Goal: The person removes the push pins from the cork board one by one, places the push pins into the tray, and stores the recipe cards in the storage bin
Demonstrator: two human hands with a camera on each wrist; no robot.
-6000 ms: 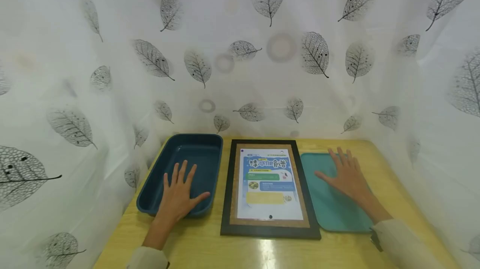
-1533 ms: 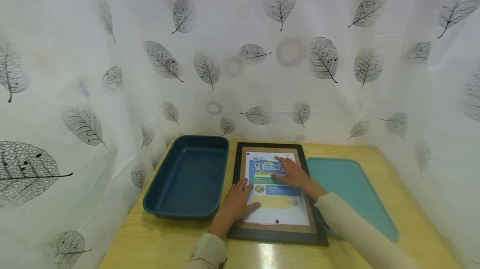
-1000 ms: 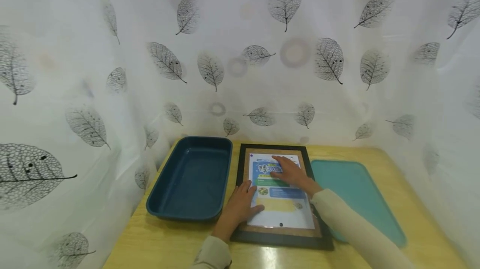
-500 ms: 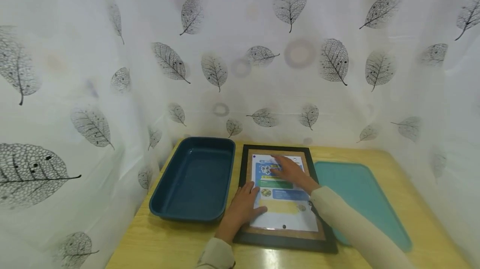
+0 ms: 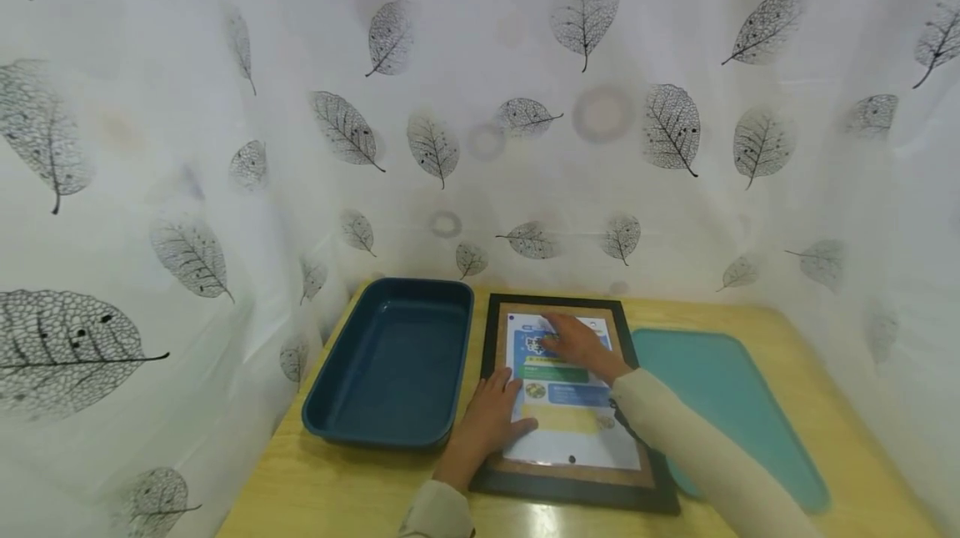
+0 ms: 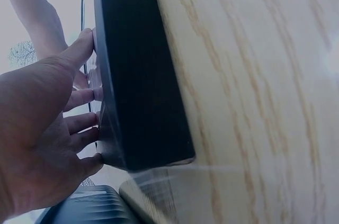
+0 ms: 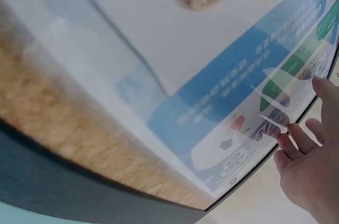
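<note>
A cork board with a black frame [image 5: 585,491] lies flat on the table, with a printed poster [image 5: 573,444] on it. The poster has a glossy clear surface, blue, green and yellow panels and a dark dot near its bottom edge. My left hand [image 5: 489,419] rests at the left side of the board, its spread fingertips touching the poster's left edge. Over the poster's title lies my right hand [image 5: 579,346], fingers extended to the left, hiding part of the lettering. In the right wrist view the right fingertips [image 7: 285,140] meet the glossy sheet near the frame's edge.
A deep dark blue tray [image 5: 309,421] stands left of the board. To the right lies a flat teal tray [image 5: 738,404], partly covered by the right sleeve. A pale curtain [image 5: 480,62] with leaf prints encloses the wooden table [image 5: 352,488] at the back and sides.
Six seconds ago my hands were spread over the two trays; both have since come onto the board. Lately my right hand has slid left across the title while the left stays at the edge.
</note>
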